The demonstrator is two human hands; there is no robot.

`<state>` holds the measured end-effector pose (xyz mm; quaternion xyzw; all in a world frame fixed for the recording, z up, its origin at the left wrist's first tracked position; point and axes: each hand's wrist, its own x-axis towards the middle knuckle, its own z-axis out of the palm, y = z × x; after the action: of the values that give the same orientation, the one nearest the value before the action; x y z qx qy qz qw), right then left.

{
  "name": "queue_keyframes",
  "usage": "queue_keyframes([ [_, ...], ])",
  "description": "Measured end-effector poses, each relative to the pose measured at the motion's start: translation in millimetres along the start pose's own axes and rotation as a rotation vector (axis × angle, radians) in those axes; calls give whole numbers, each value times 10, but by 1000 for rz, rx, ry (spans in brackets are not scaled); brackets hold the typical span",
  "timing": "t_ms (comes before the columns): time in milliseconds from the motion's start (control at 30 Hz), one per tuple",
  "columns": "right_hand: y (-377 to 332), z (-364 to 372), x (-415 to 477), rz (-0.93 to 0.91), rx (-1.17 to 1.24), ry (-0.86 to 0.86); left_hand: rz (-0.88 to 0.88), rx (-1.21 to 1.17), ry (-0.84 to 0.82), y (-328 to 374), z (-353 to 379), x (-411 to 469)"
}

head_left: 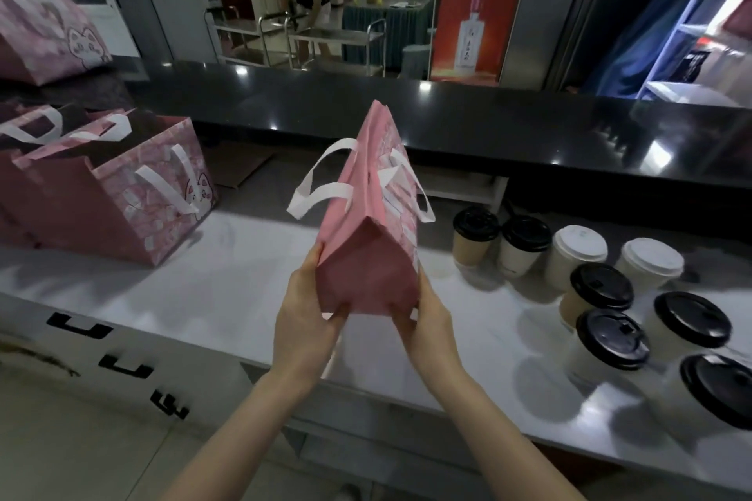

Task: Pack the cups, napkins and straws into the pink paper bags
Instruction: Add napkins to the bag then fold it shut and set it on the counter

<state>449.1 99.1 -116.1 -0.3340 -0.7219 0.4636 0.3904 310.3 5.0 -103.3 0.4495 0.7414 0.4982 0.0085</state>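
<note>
Both hands hold one pink paper bag (368,256) with white strap handles up off the pale worktop (244,281), in the middle of the view. The left hand (309,299) pinches the near left corner of the bag's base and the right hand (427,313) pinches the near right corner, with fingers curled under the fold and thumbs along the sides.

The bag's long axis runs away from the person and upward. Its folded base faces the camera, its mouth points toward the far side, and the handles splay out to either side. It looks only partly spread, but the mouth is turned out of sight, so I cannot tell how far it gapes.

The lidded paper cups (601,286), some black-topped and some white-topped, stand clustered on the worktop to the right, nearer the right hand. Open pink paper bags with a cat print (122,211) stand well apart to the left.

As I judge it, the bag must be turned mouth-up and set on its base before any cup goes in, and the right hand has the shorter reach. No napkins or straws show.
</note>
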Motion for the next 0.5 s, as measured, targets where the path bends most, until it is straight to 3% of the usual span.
queue_keyframes([
  [200, -322, -500, 288, -152, -92, 124, 166, -37, 82, 568, 102, 342],
  [500, -551, -1480, 1160, -135, -208, 272, 245, -63, -58, 1378, 845, 1340],
])
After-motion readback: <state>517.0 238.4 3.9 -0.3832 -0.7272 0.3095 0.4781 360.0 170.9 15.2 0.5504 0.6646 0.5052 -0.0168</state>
